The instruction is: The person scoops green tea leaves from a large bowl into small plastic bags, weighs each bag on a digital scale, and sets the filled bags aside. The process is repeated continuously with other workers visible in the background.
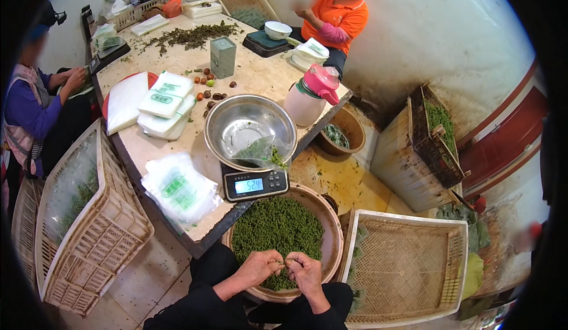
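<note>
Over a large round tub point(336, 241) of small green peppercorn-like berries point(279, 228), my left hand point(262, 268) and my right hand point(305, 274) meet at the fingertips. Both pinch a small green sprig point(284, 265), partly hidden by the fingers. Beyond the tub, a digital scale point(255, 185) with a lit display stands at the table corner. On it rests a steel bowl point(250, 103) holding a clear plastic bag point(257, 150) with some green berries inside. Flat printed plastic bags point(179, 188) lie left of the scale.
A plastic crate point(408, 263) with filled bags along its left side stands right; another crate point(97, 236) stands left. On the table point(262, 81) are a pink-lidded jug point(310, 94), a metal tin point(222, 57) and bag stacks point(166, 94). Two people sit at the table's far right and left.
</note>
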